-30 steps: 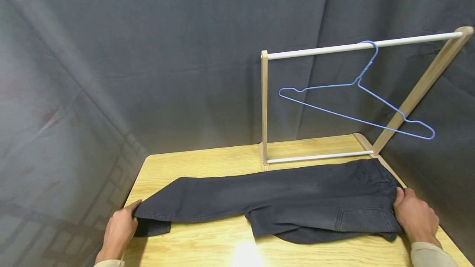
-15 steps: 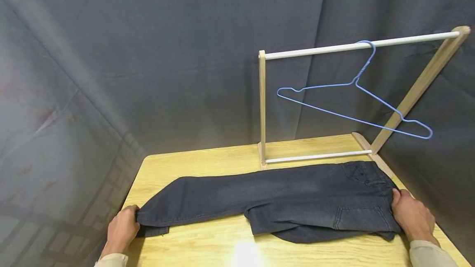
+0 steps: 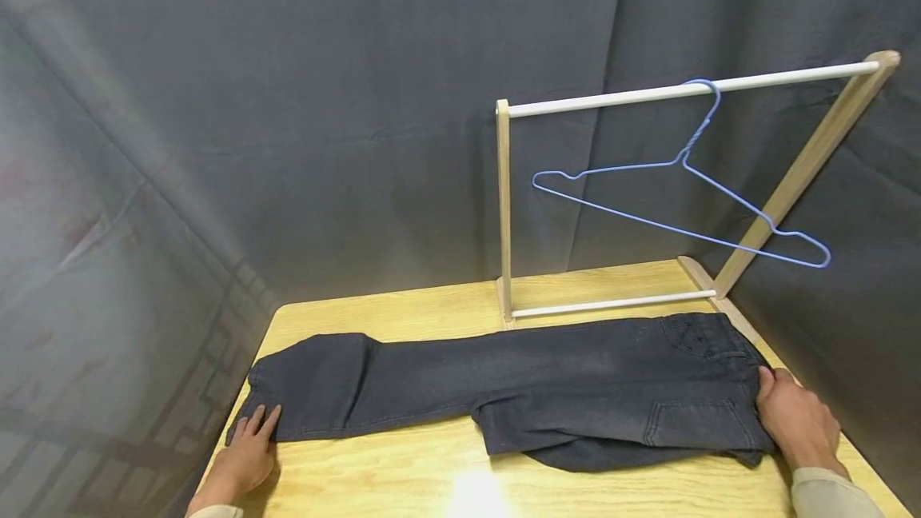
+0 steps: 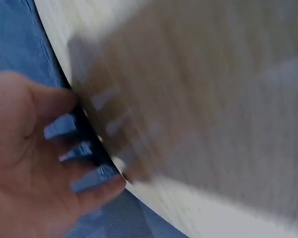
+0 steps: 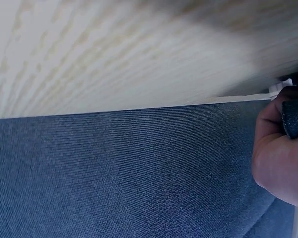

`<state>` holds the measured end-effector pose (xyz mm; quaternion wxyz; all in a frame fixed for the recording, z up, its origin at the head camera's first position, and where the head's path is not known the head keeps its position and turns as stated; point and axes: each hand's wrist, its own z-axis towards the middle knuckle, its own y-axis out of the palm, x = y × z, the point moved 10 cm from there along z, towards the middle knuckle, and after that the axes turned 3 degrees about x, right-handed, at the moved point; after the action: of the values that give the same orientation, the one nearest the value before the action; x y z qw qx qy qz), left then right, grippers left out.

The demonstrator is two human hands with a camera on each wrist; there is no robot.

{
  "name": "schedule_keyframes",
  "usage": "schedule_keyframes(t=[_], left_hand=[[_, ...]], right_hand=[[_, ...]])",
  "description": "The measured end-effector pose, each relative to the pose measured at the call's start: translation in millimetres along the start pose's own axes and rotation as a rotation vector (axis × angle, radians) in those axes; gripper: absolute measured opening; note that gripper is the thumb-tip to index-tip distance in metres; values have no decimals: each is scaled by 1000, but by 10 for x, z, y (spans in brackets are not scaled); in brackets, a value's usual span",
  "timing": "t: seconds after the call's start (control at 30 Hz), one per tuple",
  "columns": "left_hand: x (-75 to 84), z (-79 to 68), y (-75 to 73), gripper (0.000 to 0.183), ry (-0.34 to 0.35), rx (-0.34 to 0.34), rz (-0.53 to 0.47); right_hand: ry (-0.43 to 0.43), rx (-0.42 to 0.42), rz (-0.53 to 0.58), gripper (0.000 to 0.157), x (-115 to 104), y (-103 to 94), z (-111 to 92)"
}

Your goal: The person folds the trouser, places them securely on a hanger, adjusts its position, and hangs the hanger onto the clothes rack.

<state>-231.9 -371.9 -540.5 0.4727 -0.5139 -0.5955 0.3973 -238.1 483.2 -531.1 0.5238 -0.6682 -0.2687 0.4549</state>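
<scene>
A pair of black jeans (image 3: 432, 382) lies lengthwise over the table, waist to the right and leg ends to the left. My left hand (image 3: 246, 454) rests on the leg end at the table's left side, fingers spread and laid over the cloth. In the left wrist view, the left hand (image 4: 44, 158) has its fingertips at a dark cloth edge, with gaps between the fingers. My right hand (image 3: 799, 422) grips the waistband at the right side. The right wrist view has the right hand (image 5: 283, 153) curled round a fold of dark denim.
A wooden table (image 3: 388, 474) carries everything. Behind the jeans at the right stands a wooden rack (image 3: 504, 214) with a white top rail (image 3: 612, 99). A blue hanger (image 3: 619, 218) hangs from that rail. Grey cloth walls (image 3: 360, 118) enclose the table's back and sides.
My left hand has let go of the leg end and lies with spread fingers. The folded-under leg end is now spread out flat to the left. The right hand keeps its hold.
</scene>
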Motion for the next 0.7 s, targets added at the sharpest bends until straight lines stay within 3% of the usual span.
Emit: schedule_keyframes(t=[0.07, 0.17, 0.23, 0.43, 0.57, 0.7], left_hand=[[-82, -9, 97, 56, -64, -75, -20], [-122, -26, 79, 55, -116, -86, -47], [-110, -35, 62, 53, -131, -83, -81], [-101, 13, 115, 74, -181, -64, -169], [-53, 49, 132, 70, -153, -36, -197], [12, 73, 117, 66, -142, -8, -206]], right_hand=[[-4, 70, 22, 61, -19, -113, -15], [5, 203, 72, 56, -8, -310, -43], [-3, 249, 85, 54, -1, -380, -53], [33, 167, 54, 59, 43, -298, 35], [112, 218, 78, 57, 138, -378, 41], [152, 126, 47, 60, 223, -286, 69]])
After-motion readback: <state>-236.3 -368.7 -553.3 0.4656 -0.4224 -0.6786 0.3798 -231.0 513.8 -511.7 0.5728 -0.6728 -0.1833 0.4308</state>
